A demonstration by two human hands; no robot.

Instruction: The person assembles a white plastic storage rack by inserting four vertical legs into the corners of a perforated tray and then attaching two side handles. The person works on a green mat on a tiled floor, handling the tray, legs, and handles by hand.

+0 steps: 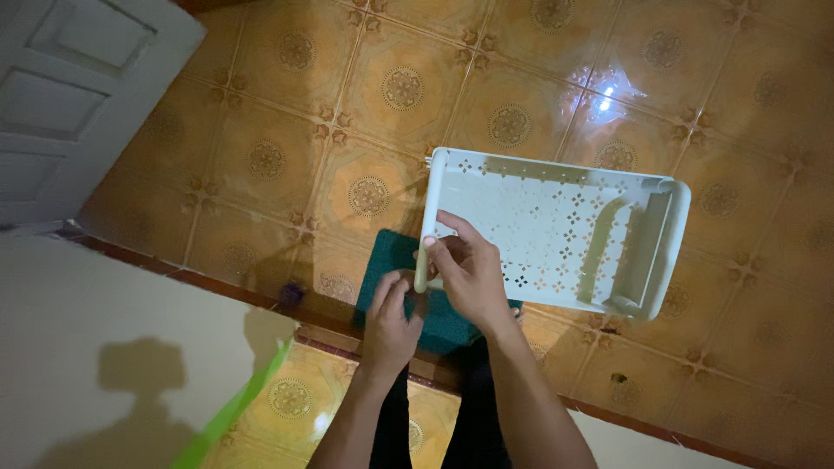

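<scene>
A white plastic shelf tray (556, 226) with small star-shaped perforations hangs above the floor, seen from above, with a tube-shaped post along its left side and thicker posts at its right end. My right hand (469, 274) grips the tray's left edge near the lower end of the white post (427, 221). My left hand (391, 321) sits just below that post's lower tip, fingers curled, pinching at its end; what it holds there is too small to tell.
Orange patterned floor tiles (382, 95) lie below. A dark green mat (387, 260) lies under my hands. A white panelled door (61, 95) stands at top left, a pale wall (113, 313) at lower left, and a green strip (234, 404) runs beside it.
</scene>
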